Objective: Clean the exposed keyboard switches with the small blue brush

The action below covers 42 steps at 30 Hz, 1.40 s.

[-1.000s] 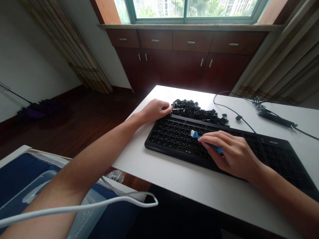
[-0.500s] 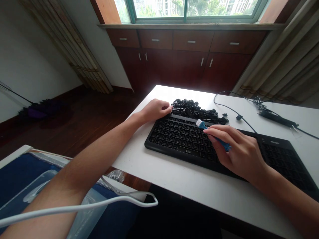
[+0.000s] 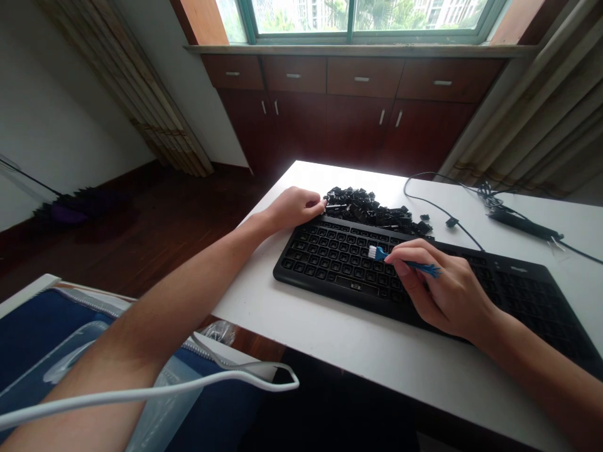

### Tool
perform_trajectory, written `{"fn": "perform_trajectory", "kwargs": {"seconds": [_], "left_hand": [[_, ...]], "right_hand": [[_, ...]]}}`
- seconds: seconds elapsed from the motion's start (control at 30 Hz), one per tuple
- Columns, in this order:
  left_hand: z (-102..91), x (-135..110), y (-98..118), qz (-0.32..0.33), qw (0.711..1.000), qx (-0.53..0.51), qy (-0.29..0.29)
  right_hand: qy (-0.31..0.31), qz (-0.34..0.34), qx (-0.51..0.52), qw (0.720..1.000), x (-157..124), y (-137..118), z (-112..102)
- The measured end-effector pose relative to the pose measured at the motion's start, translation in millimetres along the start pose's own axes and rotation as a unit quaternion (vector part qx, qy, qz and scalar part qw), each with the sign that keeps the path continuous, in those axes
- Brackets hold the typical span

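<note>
A black keyboard (image 3: 301,268) with its keycaps off over the left part lies on the white table. My right hand (image 3: 447,285) pinches a small blue cleaning brush (image 3: 380,253), its white bristles low over the bare key sockets. I cannot tell whether the bristles touch them. At the keyboard's far left corner, my left hand (image 3: 296,208) is closed, thumb and curled fingers against the edge. Just behind the keyboard is a heap of loose black keycaps (image 3: 358,204). One keycap (image 3: 424,217) sits apart to its right.
A black cable (image 3: 426,199) runs from the keyboard to a coil beside a dark slim bar (image 3: 525,224). At lower left, a white cord (image 3: 226,376) loops over a blue zippered bag (image 3: 28,339). Wooden cabinets (image 3: 358,132) stand beyond the white table (image 3: 264,314).
My right hand has brought the brush slightly left and nearer to me, its bristles now further down over the key sockets. My left hand and the keyboard have stayed put.
</note>
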<state>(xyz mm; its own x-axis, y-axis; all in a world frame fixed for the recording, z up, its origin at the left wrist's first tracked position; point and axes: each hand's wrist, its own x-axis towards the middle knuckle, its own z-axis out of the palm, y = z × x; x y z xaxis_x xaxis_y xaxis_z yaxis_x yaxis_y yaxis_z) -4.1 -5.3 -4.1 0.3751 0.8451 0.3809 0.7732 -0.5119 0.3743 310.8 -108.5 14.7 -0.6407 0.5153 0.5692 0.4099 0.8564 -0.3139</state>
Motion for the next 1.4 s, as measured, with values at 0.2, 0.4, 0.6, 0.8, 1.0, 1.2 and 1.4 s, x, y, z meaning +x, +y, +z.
{"fn": "perform_trajectory", "kwargs": {"seconds": [0.2, 0.4, 0.6, 0.8, 1.0, 1.2, 1.4], "left_hand": [[-0.6, 0.0, 1.2, -0.007, 1.000, -0.006, -0.008], [-0.6, 0.5, 1.3, -0.008, 1.000, -0.005, -0.006], [-0.8, 0.0, 1.2, -0.009, 1.000, -0.006, -0.010], [-1.2, 0.1, 2.0, -0.011, 1.000, -0.007, -0.011], [-0.9, 0.2, 1.5, -0.008, 1.000, 0.001, -0.009], [-0.6, 0.2, 0.6, 0.002, 1.000, 0.013, -0.002], [-0.6, 0.9, -0.1, -0.029, 0.999, 0.033, 0.008]], "right_hand": [[-0.020, -0.008, -0.007, 1.000, 2.0, -0.6, 0.2], [-0.035, -0.015, 0.002, 0.999, 2.9, -0.5, -0.8], [-0.033, -0.027, -0.048, 0.998, -0.5, 2.8, 2.1], [0.031, -0.053, -0.163, 0.985, -1.7, -0.9, 2.1], [0.047, -0.014, -0.103, 0.993, 0.2, -0.7, 1.4], [0.035, -0.010, -0.086, 0.996, 0.0, -0.2, 2.6], [0.035, -0.010, -0.082, 0.996, -1.0, 0.5, 2.3]]}}
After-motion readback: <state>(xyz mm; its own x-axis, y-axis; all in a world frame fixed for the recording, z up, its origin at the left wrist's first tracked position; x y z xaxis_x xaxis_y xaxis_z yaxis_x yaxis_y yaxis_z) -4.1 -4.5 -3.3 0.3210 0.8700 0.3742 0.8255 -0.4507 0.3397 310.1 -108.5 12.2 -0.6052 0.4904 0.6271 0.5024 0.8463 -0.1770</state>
